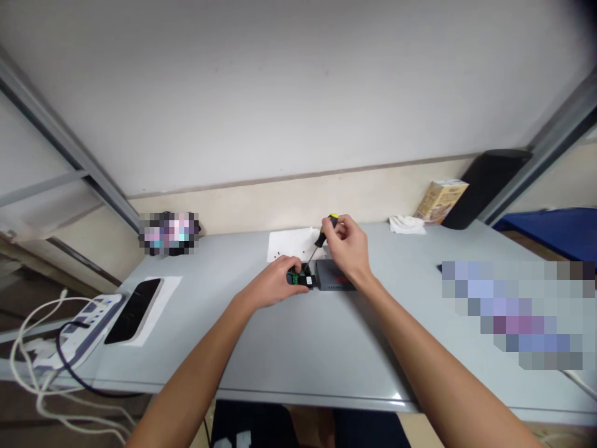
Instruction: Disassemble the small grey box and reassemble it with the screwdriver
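Observation:
My right hand (347, 244) is closed around the black and yellow handle of a screwdriver (321, 239). The screwdriver tilts, its thin shaft running down and left to a small green circuit board (295, 275) with black parts. Fingers and thumb of my left hand (278, 281) grip this board at its left side, hiding part of it. Just right of the board a dark grey box (332, 277) lies on the table, below my right hand. Whether the screwdriver tip sits in a screw is too small to tell.
Behind the hands lies a white paper (290, 241) with several tiny dark bits. At left are a phone (135, 310) and a power strip (88, 326) with loose cables. A yellow carton (441, 202), a crumpled tissue (407, 224) and a black speaker-like object (487, 186) stand back right.

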The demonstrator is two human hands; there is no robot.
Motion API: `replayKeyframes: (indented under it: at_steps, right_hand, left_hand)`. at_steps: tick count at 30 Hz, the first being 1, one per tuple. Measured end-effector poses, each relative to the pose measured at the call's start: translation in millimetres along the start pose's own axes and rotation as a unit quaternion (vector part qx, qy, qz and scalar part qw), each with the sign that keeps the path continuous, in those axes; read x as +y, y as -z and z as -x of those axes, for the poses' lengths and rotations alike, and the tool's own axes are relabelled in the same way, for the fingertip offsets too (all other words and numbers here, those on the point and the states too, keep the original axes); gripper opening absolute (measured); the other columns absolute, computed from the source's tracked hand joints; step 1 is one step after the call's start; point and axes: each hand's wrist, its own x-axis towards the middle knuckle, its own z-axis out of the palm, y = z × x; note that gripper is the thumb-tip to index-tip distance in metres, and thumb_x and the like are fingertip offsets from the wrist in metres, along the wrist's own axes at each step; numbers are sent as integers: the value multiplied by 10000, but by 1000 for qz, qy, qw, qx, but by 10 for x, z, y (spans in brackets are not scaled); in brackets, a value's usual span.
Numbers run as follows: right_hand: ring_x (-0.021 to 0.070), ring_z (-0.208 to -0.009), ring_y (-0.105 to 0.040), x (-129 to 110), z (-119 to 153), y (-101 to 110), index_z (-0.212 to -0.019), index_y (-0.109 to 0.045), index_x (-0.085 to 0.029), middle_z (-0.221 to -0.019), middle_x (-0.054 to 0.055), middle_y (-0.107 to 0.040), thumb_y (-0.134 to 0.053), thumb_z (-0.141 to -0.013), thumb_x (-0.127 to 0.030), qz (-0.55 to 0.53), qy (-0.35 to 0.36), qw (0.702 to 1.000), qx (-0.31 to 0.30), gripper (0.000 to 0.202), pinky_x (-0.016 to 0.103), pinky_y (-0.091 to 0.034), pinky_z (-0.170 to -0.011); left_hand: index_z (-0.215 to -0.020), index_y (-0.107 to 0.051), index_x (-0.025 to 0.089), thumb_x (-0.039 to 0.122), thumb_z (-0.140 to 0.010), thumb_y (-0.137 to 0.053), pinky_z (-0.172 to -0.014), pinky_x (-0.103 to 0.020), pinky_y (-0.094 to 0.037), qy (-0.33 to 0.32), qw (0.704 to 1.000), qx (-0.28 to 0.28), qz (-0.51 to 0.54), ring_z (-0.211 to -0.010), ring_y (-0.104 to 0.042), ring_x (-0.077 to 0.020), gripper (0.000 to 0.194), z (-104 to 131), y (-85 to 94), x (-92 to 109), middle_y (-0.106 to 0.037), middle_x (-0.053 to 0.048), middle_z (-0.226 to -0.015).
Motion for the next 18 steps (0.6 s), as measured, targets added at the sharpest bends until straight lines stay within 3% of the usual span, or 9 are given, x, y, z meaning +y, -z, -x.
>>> replayKeyframes:
  at_steps: [2,5,8,12,15,18]
  right_hand:
    - [121,-545,-378,31,-24,9,-747,-452,-245,-586,-76,-412,-596,-939,-548,-6,-19,999,47,387,276,-318,-585]
    - [142,-588,-472,103,-49,20,-829,-511,-245,-687,-43,-553,-563,-951,-562,26,-41,996,80,343,285,-357,-624]
    - [175,-640,-555,192,-58,19,-935,-562,-250,-823,6,-671,-525,-962,-589,64,-51,994,66,342,305,-397,-672]
    - [203,-688,-594,277,-62,8,-918,-578,-250,-846,27,-700,-513,-962,-594,90,-58,993,42,353,324,-421,-719]
    - [212,-750,-605,275,-70,9,-902,-593,-241,-839,32,-697,-500,-967,-588,72,-59,995,45,364,326,-429,-755]
    - [203,-749,-586,221,-75,10,-863,-597,-231,-808,29,-685,-498,-966,-570,38,-71,996,48,368,317,-417,-738]
  left_hand:
    - [-983,-554,237,400,-834,-803,-916,-351,-480,1,1000,-3,-1,-1023,-598,-235,333,2,3,-4,-641,-27,-1111]
    - [-1017,-573,243,410,-838,-803,-937,-366,-483,1,1000,-7,-1,-1040,-602,-243,336,8,9,-6,-644,-28,-1113]
    - [-1097,-601,252,405,-831,-817,-973,-386,-491,3,1000,-6,7,-1074,-614,-253,375,15,9,-11,-651,-37,-1148]
    - [-1178,-635,269,430,-810,-841,-1037,-414,-493,-3,1000,1,22,-1152,-622,-272,452,25,11,-14,-668,-54,-1236]
    - [-1227,-642,272,465,-842,-809,-1069,-409,-488,-9,999,30,26,-1196,-624,-268,461,17,26,-23,-667,-64,-1297]
    - [-1211,-654,250,471,-955,-669,-1045,-391,-501,9,995,97,18,-1167,-640,-246,339,-12,50,-62,-685,-76,-1255]
